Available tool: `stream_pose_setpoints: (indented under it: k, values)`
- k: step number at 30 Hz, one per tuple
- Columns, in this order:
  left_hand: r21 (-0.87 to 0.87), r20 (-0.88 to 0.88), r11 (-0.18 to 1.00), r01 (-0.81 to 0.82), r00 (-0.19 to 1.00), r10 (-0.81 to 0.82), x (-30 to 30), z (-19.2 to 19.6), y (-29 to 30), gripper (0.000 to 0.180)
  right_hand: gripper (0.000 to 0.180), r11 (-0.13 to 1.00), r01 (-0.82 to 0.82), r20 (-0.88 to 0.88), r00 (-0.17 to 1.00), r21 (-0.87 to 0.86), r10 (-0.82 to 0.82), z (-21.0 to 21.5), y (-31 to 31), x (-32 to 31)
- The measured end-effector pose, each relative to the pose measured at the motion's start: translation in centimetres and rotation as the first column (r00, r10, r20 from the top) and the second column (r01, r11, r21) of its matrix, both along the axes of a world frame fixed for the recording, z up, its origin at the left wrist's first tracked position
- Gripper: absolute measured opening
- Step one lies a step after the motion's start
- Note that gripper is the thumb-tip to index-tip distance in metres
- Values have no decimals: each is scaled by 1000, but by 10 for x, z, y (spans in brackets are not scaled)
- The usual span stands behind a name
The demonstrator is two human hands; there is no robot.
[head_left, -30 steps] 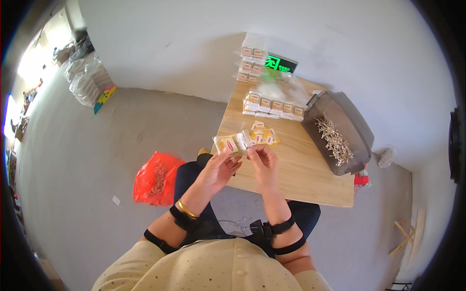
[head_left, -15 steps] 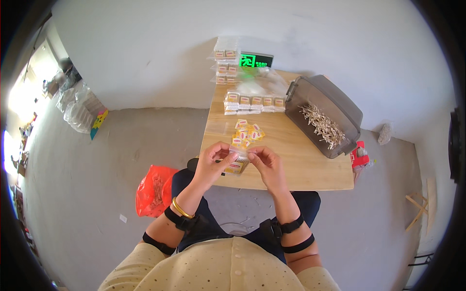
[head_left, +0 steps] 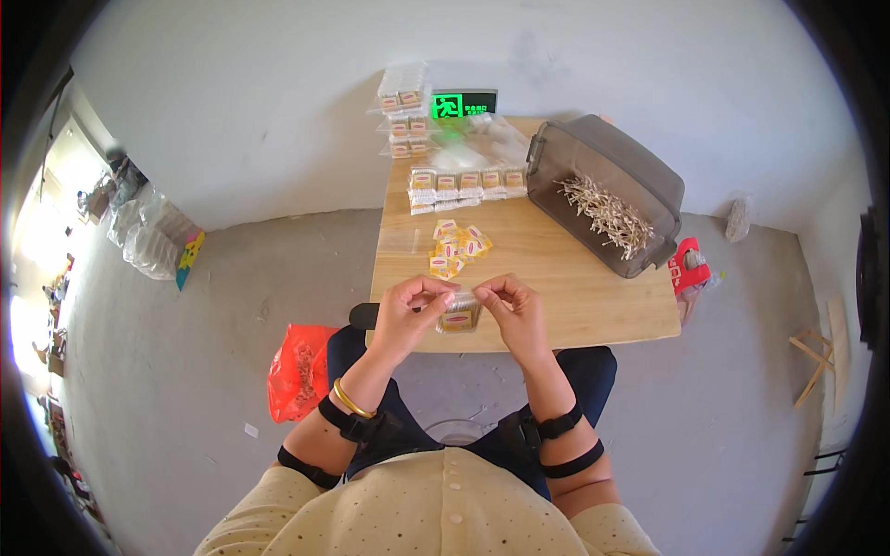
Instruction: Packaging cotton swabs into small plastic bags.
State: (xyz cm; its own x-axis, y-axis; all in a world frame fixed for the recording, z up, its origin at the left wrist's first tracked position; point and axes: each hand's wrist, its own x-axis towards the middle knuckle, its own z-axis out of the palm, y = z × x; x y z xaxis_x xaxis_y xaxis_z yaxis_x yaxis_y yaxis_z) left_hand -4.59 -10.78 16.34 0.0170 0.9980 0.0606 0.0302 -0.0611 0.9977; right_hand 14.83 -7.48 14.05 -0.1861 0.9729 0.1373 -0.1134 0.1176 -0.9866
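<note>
Both hands pinch the top edge of a small clear plastic bag [head_left: 458, 320] above the table's near edge. My left hand [head_left: 400, 317] grips its left corner between thumb and fingertips. At the right corner, my right hand [head_left: 517, 322] pinches in the same way. A yellow label card shows through the bag's front, with pale stick ends above it that look like cotton swabs. Just beyond my hands lies a loose pile of yellow and white label cards [head_left: 449, 252]. One flat clear bag [head_left: 402, 241] lies left of the pile.
Filled bags [head_left: 469, 182] are stacked in a row on the wooden table [head_left: 575, 310], with a taller stack [head_left: 405, 93] behind. A grey plastic bin [head_left: 547, 190] holding loose swabs tilts at the right. A red bag [head_left: 295, 385] sits on the floor, left.
The whole view has shifted slightly. Both hands still pinch the bag's top edge, and the bag now hangs straighter with its label facing me.
</note>
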Motion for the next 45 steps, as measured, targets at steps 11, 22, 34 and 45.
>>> stream_pose_setpoints:
  k: [11,22,34,45]
  values:
    - [228,-456,973,29,887,80,5,-12,14,14,10,980,40,200,976,195,-80,-8,6,6]
    - [-177,-124,983,-45,992,23,9,-78,31,28,24,983,47,198,980,-180,-11,-80,23,9]
    - [-435,21,893,112,993,-114,-1,-131,51,28,35,860,-122,220,940,-496,261,-130,51,16]
    - [-495,96,849,184,983,-157,-11,-136,70,29,32,775,-285,54,924,-564,379,-132,61,23]
